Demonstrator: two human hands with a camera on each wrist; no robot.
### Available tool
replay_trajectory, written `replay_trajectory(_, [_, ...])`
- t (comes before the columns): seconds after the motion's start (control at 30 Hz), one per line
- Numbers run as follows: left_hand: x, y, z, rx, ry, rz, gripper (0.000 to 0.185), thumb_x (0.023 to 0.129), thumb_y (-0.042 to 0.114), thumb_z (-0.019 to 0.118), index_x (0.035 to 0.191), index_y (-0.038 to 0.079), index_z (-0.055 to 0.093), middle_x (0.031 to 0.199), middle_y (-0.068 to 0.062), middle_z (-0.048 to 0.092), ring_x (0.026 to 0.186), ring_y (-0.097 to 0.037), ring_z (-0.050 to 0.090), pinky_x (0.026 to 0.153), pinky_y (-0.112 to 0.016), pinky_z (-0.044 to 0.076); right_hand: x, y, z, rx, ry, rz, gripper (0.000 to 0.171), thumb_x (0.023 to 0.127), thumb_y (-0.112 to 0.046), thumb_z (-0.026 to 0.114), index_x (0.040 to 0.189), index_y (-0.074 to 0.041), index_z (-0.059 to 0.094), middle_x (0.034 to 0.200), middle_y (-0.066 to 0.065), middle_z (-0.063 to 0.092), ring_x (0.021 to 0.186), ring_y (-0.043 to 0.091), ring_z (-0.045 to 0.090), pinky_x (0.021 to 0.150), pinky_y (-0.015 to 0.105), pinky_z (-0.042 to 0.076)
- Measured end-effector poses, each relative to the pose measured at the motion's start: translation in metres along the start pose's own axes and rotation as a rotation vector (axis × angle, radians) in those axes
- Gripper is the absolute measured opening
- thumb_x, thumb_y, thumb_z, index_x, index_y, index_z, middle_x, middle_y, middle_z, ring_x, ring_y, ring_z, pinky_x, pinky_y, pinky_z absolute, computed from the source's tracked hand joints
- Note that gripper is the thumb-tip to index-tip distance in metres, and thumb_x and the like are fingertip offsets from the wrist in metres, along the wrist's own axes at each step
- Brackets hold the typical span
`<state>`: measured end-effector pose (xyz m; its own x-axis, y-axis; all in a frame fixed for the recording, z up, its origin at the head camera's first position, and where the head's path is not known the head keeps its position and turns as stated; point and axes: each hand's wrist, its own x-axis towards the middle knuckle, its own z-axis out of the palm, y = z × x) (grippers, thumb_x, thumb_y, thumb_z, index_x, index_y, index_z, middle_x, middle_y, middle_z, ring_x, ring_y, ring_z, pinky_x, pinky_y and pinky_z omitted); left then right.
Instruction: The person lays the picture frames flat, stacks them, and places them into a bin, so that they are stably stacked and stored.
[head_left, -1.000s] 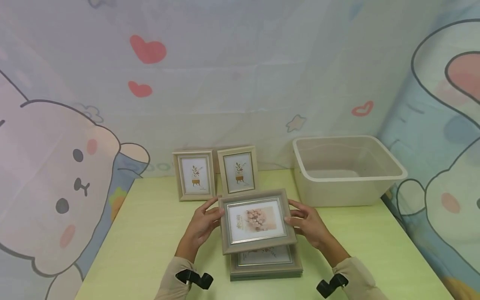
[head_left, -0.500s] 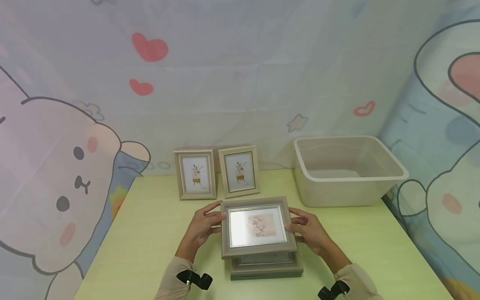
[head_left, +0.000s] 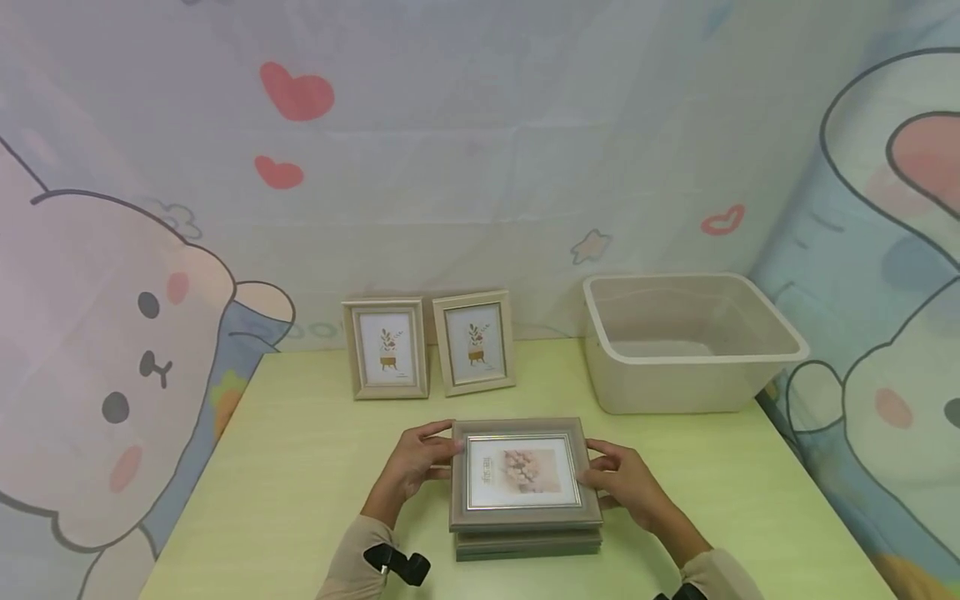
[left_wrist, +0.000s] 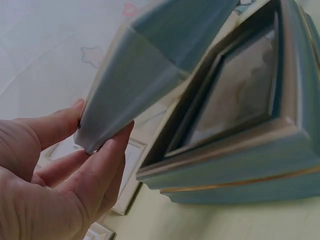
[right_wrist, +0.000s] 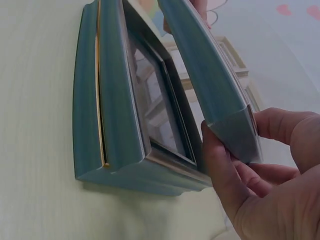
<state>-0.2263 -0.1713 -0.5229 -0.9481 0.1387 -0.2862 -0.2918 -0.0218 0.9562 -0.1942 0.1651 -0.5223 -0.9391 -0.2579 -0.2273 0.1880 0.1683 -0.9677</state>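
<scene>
A taupe picture frame [head_left: 465, 517] with a pink flower print is held face up between both hands. My left hand [head_left: 416, 465] pinches its left edge, thumb on top and fingers below. My right hand [head_left: 630, 483] grips the right edge in the same manner. Beneath it lies a stack of picture frames [head_left: 528, 547], two of them visible at the side in the right wrist view. Both wrist views show a gap between the held picture frame [left_wrist: 135, 65] and the stacked frames [right_wrist: 112, 100]. The held one covers most of the stack from the head view.
Two cream picture frames, a left one [head_left: 351, 350] and a right one [head_left: 441, 346], stand at the back of the yellow-green table [head_left: 300, 467]. A beige plastic bin [head_left: 675, 387] stands at the back right. A cartoon-printed cloth [head_left: 450, 167] hangs behind.
Both hands have lowered the held picture frame toward me, over the stack. It now covers more of the stack and sits squarer with it. The standing frames and the bin stay put.
</scene>
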Motion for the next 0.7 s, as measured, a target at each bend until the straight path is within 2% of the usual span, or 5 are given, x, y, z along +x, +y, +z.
replay_trajectory(0.37, [0.0, -0.007, 0.004, 0.155, 0.024, 0.005, 0.058, 0.088, 0.002, 0.073, 0.141, -0.008, 0.05, 0.102, -0.017, 0.069, 0.076, -0.016, 0.07, 0.064, -0.035, 0.062, 0.0, 0.011, 0.004, -0.08, 0.032, 0.004, 0.069, 0.088, -0.004, 0.069, 0.148, 0.009, 0.038, 0.1, 0.016, 0.061, 0.076, 0.022, 0.07, 0.065, 0.043, 0.062])
replay_trajectory(0.57, [0.003, -0.009, 0.006, 0.191, 0.019, 0.015, 0.059, 0.087, 0.004, 0.074, 0.14, -0.006, 0.051, 0.099, -0.016, 0.063, 0.076, -0.016, 0.069, 0.065, -0.036, 0.062, -0.003, 0.01, 0.007, -0.127, 0.072, 0.002, 0.067, 0.086, -0.002, 0.068, 0.146, 0.009, 0.041, 0.103, 0.019, 0.061, 0.076, 0.024, 0.071, 0.063, 0.044, 0.062])
replay_trajectory(0.7, [0.001, -0.008, 0.007, 0.216, 0.027, -0.003, 0.059, 0.086, 0.004, 0.075, 0.14, -0.005, 0.053, 0.094, -0.013, 0.058, 0.074, -0.016, 0.069, 0.064, -0.035, 0.062, -0.005, 0.009, 0.009, -0.144, 0.091, 0.01, 0.066, 0.085, -0.001, 0.068, 0.145, 0.01, 0.042, 0.102, 0.018, 0.06, 0.075, 0.024, 0.071, 0.063, 0.044, 0.062])
